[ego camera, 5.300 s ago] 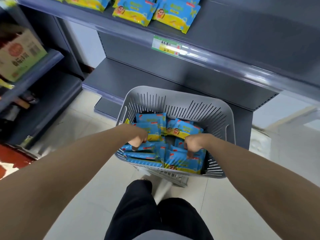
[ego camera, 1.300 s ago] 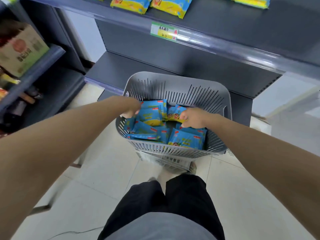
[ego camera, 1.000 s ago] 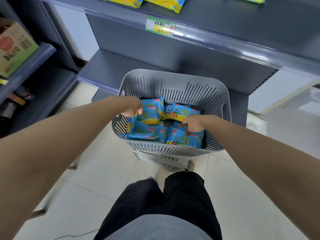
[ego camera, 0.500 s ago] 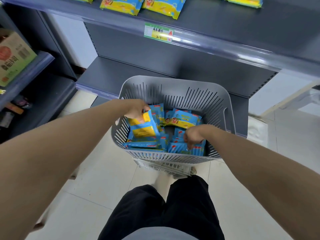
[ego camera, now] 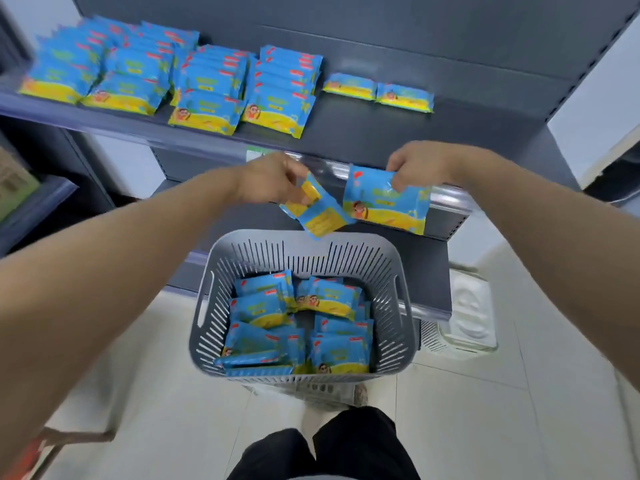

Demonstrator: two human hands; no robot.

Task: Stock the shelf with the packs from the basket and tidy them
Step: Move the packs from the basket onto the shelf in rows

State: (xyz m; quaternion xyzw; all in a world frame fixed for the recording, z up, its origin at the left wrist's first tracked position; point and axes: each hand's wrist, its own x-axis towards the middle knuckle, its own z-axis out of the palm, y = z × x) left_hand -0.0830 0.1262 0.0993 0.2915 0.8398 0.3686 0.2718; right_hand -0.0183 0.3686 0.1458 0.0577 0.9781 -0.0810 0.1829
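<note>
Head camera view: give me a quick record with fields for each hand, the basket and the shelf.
left hand: pinches the tilted pack above the basket
right hand: grips the front-facing pack by its top edge
held packs: side by side in front of the shelf edge, not yet set down
basket: grey, slotted, with many basket packs inside
shelf: stacked packs at the left, two single packs beside them, bare space to the right

Pale floor tiles, white wall at right, dark grey side rack at left holding a cardboard box.
</note>
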